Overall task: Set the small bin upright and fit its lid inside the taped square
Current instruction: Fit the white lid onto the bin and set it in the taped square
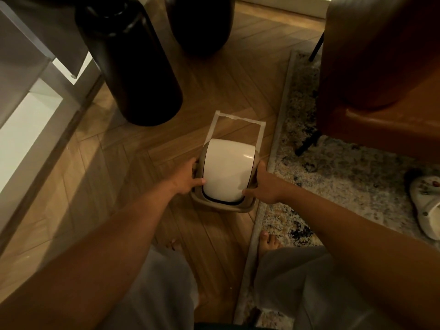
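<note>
The small bin [222, 206] stands upright on the wooden floor, seen from above, with a beige rim and a curved white swing lid [226, 172] fitted in it. Its far part covers the near side of the taped square [235, 119], whose white tape shows beyond it. My left hand [188, 179] grips the bin's left side, thumb on the lid's edge. My right hand [264, 186] grips its right side, thumb near the lid's front corner.
A tall dark vase [133, 67] stands left of the taped square and a second dark vessel [202, 22] behind it. A patterned rug [333, 172] lies right of the bin, with a brown leather chair [381, 67] and a slipper [426, 206] on it. My bare feet [267, 241] are below the bin.
</note>
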